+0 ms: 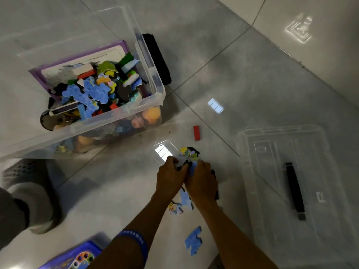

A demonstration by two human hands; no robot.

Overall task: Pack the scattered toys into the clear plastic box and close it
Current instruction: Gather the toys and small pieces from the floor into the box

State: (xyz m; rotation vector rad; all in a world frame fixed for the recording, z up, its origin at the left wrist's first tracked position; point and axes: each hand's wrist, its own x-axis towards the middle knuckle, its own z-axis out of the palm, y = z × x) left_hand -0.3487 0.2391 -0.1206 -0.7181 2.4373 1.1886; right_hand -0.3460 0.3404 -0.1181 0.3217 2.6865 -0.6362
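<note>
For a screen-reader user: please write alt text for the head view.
Both hands, left hand and right hand, gather puzzle pieces off a tiled floor. A clear box of toys stands open behind; its lid lies to the right.

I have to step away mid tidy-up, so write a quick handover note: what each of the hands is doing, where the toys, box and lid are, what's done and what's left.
Left hand and right hand: together gripping a bunch of puzzle pieces just above the floor.
Clear plastic box: upper left, open, already piled with puzzle pieces, blocks and a purple board.
Lid: flat on the floor at right, black handle up.
Still loose on the floor: red block, blue puzzle piece, a few pieces under the forearms, purple tray at bottom left.
Left: drop the bunch in, collect the rest, fit the lid.
</note>
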